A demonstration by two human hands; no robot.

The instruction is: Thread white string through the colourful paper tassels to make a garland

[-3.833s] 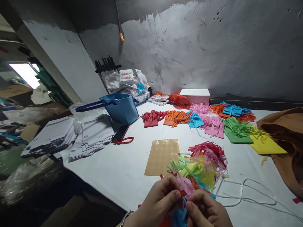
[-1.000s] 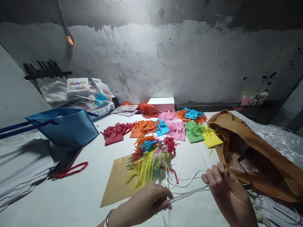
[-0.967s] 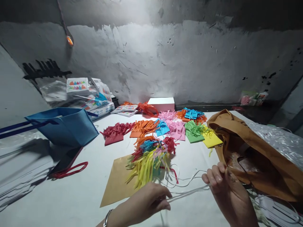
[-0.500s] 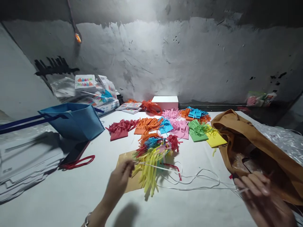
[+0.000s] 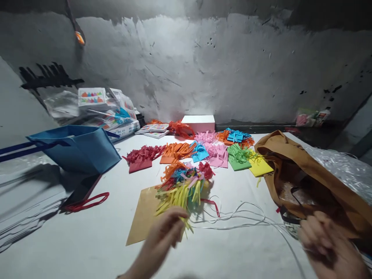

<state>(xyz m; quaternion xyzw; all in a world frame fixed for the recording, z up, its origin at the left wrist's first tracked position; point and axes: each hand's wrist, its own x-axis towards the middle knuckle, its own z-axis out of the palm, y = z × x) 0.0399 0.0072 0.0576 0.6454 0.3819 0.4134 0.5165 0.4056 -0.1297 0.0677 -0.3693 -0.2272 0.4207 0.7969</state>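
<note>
My left hand [image 5: 168, 232], slightly blurred, hovers over the lower end of a yellow paper tassel [image 5: 181, 195]. Its fingers are curled in, and whatever they hold is hidden. Orange, blue, pink and dark red tassels [image 5: 206, 170] are bunched just behind the yellow one, partly over a brown paper sheet [image 5: 139, 221]. A thin white cord [image 5: 232, 226] runs in loose loops across the white table from near my left hand towards my right. At the lower right, my right hand [image 5: 325, 240] is closed beside an open brown bag; its grip is too unclear to name anything.
Folded fringed tissue stacks in red [image 5: 140, 166], orange, blue, pink, green [image 5: 238, 162] and yellow [image 5: 260, 166] lie in a row. A blue bag [image 5: 84, 151] stands left, the brown bag [image 5: 290, 155] right. A pink-and-white box [image 5: 199, 124] sits by the wall.
My left hand has moved right and down, away from the brown sheet's upper part, across the yellow fringe. My right hand has shifted slightly down and right. The view has turned a little.
</note>
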